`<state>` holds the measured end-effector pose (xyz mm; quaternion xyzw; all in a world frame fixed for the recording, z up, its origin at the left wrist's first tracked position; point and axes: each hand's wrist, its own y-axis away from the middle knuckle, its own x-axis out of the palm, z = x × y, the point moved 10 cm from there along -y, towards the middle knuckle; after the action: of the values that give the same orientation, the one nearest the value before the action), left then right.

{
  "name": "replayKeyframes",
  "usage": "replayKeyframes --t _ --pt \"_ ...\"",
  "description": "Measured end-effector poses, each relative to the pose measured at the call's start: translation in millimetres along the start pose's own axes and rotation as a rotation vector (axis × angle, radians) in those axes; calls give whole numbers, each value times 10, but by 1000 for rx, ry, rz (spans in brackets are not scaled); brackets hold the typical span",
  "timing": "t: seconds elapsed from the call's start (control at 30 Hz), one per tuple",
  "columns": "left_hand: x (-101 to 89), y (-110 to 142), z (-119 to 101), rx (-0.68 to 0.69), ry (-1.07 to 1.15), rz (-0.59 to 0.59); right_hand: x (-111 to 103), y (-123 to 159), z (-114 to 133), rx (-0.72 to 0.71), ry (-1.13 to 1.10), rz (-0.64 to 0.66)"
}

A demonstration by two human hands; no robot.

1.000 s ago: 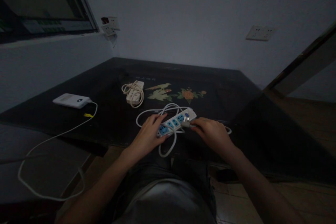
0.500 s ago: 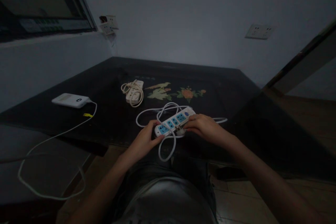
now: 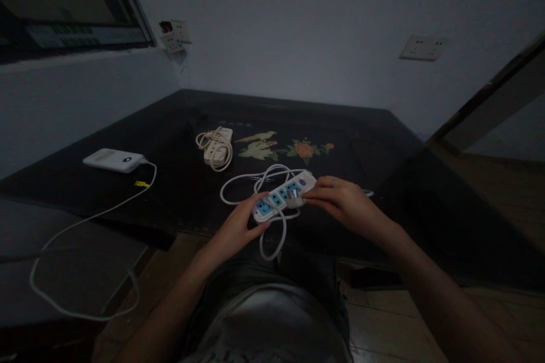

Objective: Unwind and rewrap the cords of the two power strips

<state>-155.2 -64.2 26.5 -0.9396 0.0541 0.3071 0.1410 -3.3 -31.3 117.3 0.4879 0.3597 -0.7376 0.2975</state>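
A white power strip (image 3: 276, 199) with blue socket faces lies slantwise near the front edge of the dark table (image 3: 357, 130). My left hand (image 3: 243, 220) grips its left end, thumb in front and fingers behind. Between the fingertips of my right hand (image 3: 336, 195) is a pale plug (image 3: 294, 199), held over the strip's right-hand sockets with its metal prongs showing. Loops of white cord (image 3: 233, 181) spread behind the strip, and one loop hangs in front of it across the left sockets.
A second power strip (image 3: 218, 150), wrapped in its cream cord, lies farther back. At the left is a white power bank (image 3: 114, 160) with a cable (image 3: 102, 214) trailing over the table edge. Wall sockets (image 3: 422, 47) are on the back wall.
My right hand has raised the plug from the strip's front side to over the sockets, turning its prongs into view. My left hand keeps its hold on the strip.
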Motion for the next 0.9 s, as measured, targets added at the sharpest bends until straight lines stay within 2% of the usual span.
replayKeyframes --t 0.07,0.13,0.23,0.4,0.6,0.7,0.9 --pt "11 -7 -4 21 -23 3 17 -1 240 -53 -8 17" --pt "30 -13 -10 36 -43 11 133 -1 468 -92 51 91" --pt "49 -12 -36 50 -43 18 312 11 654 -102 197 182" --pt "85 -2 -62 34 -50 13 518 53 653 -90 331 289" --pt "122 -18 -36 23 -113 -23 652 -27 659 -211 349 305" --pt "92 -46 -26 14 -99 -60 648 -81 607 -239 363 311" --pt "67 -117 -10 -45 74 -125 548 -54 516 -198 387 257"
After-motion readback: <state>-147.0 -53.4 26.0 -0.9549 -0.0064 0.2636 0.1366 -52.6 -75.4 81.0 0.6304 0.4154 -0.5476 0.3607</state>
